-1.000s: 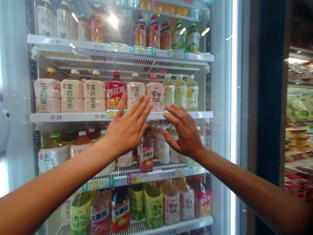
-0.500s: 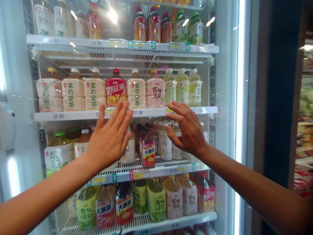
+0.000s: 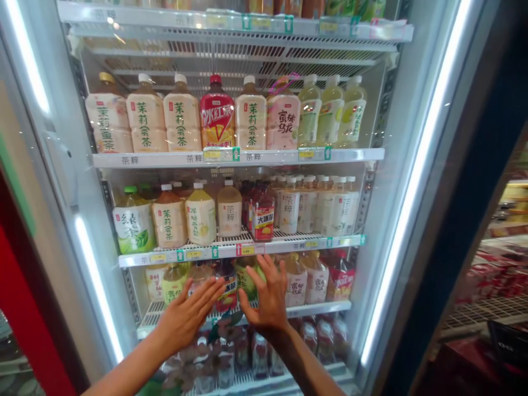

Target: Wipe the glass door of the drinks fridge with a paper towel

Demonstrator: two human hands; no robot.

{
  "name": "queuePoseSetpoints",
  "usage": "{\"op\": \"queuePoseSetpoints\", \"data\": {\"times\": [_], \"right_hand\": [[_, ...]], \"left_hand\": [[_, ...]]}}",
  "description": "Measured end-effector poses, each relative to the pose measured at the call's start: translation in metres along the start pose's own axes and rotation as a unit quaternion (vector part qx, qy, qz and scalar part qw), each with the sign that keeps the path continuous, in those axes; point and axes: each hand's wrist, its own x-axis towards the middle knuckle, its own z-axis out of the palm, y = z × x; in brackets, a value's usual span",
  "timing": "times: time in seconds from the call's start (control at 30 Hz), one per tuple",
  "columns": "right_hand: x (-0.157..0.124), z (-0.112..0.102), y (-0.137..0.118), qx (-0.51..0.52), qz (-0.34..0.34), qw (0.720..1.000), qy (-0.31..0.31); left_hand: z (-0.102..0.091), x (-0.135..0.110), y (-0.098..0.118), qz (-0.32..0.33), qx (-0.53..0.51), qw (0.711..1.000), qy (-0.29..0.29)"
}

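A glass-fronted drinks cooler (image 3: pixel 412 165) fills the view, its shelves lined with tea bottles. My left hand (image 3: pixel 187 319) is open with fingers stretched out, held in front of the lower shelf of bottles (image 3: pixel 297 280). Just to its right, my right hand (image 3: pixel 268 297) is open too, palm toward the cooler, fingers spread upward. Neither hand holds anything. Whether the palms touch the glass I cannot tell. A red-labelled bottle (image 3: pixel 216 118) stands among cream bottles on the upper shelf, and a small dark red bottle (image 3: pixel 262 217) stands at the front of the middle shelf (image 3: pixel 231 250).
Lit strips run down both sides of the cooler (image 3: pixel 94 286). A red panel (image 3: pixel 25 308) stands at the far left. To the right, past a dark frame (image 3: pixel 466 220), are wire racks with packaged goods (image 3: pixel 495 275).
Both hands have dropped from the upper-middle shelf level to the lower shelf and drawn closer together. The view has pulled back and tilted, showing more of the cooler.
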Motion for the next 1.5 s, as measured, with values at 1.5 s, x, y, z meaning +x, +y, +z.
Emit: {"op": "queuePoseSetpoints", "data": {"times": [1.5], "right_hand": [[0.018,-0.023,0.047,0.005,0.021,0.998,0.056]], "left_hand": [[-0.022,0.051,0.038,-0.314,-0.209,0.916,0.133]]}}
